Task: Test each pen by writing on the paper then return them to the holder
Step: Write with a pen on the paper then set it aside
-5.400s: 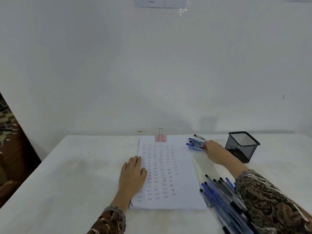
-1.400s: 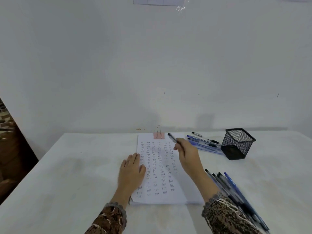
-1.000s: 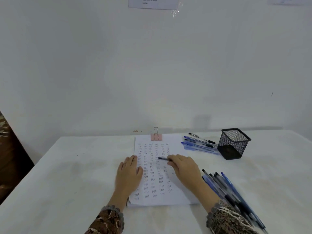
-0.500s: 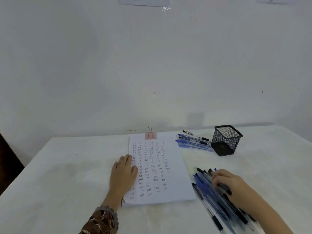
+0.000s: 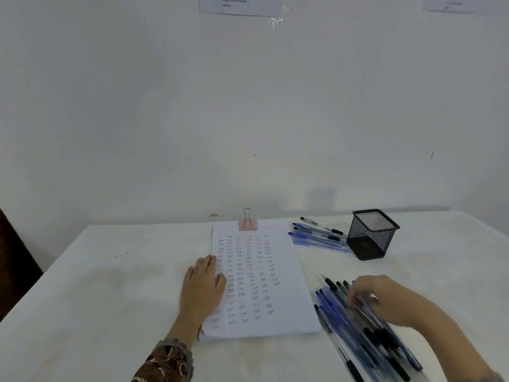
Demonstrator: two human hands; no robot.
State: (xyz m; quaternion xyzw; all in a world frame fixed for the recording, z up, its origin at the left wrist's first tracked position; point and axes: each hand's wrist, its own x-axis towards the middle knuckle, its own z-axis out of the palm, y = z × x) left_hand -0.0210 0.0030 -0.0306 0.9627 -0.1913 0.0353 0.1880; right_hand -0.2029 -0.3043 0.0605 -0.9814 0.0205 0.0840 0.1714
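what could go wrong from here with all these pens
The right hand is in a loose pile of pens; nudged ones may roll or scatter. A second group of pens lies beside the holder, so tested and untested ones could get mixed.

Office-type rm: white desk, mesh pen holder, wall notices.

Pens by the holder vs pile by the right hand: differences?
The pile is bigger, heaped, running diagonally; the pens by the holder are few, side by side, crosswise. The right hand touches the pile; the far pens lie untouched. Both mix blue and black.
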